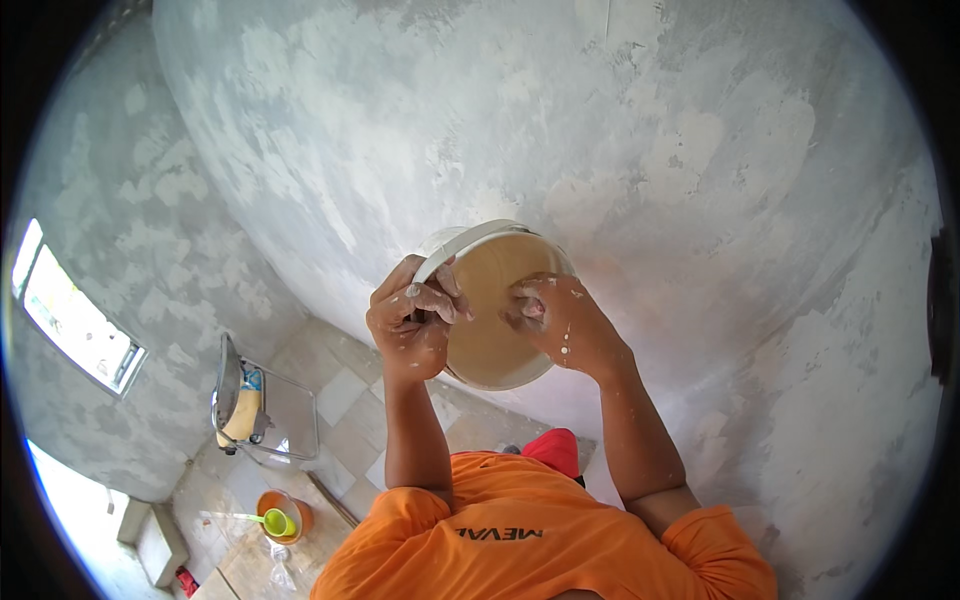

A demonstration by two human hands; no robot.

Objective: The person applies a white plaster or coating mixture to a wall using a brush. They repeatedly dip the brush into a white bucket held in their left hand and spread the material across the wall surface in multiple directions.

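Note:
In front of my chest is a white bucket (490, 380) with tan, cloudy liquid in it. Its pale handle (463, 246) arches over the far left of the rim. My left hand (412, 318), smeared with white, grips the bucket's left side by the handle's end, with its fingers curled. Over the right part of the bucket's mouth is my right hand (555, 318), closed and spotted with white drops. Its fingertips are turned down toward the liquid; whether they pinch anything is hidden.
A patchy plastered wall (660, 150) rises just beyond the bucket. At left on the tiled floor (345, 390) stands a metal-framed chair (312, 415) with a yellowish bag (243, 412). An orange pail (300, 500) with a green dipper (278, 522) stands at lower left.

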